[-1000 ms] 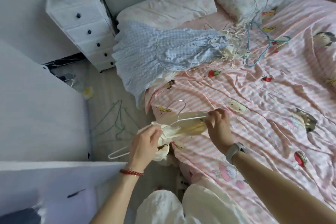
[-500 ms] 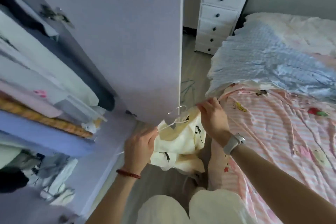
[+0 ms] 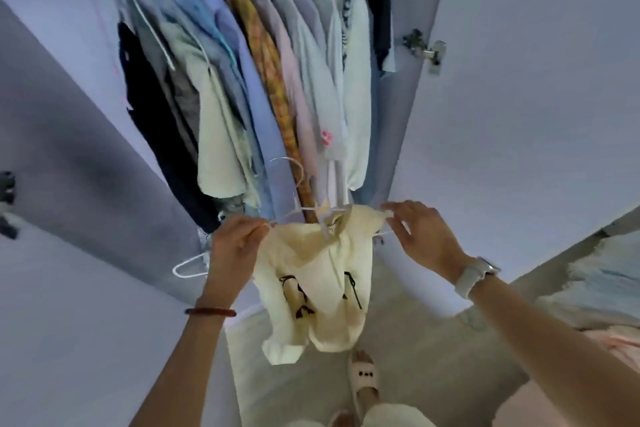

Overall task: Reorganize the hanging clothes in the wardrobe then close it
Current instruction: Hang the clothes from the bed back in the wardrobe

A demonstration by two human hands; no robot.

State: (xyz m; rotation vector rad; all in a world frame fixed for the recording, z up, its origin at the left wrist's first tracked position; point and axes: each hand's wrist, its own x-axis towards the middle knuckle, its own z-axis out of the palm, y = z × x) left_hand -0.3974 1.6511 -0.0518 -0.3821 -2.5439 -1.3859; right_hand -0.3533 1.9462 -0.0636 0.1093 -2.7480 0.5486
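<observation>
A pale yellow knitted garment with black bow trims (image 3: pixel 318 284) is held up on a thin white wire hanger (image 3: pixel 304 210) just in front of the open wardrobe's row of hanging clothes (image 3: pixel 277 62). The garment's left shoulder is pinched by the curled fingers of the left hand (image 3: pixel 235 246) (a second white hanger (image 3: pixel 188 265) shows beside it), and its right shoulder by the right hand (image 3: pixel 420 236)

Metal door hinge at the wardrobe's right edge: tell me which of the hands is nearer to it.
Right. The right hand is below the hinge; the left hand is farther away, down and leftward.
</observation>
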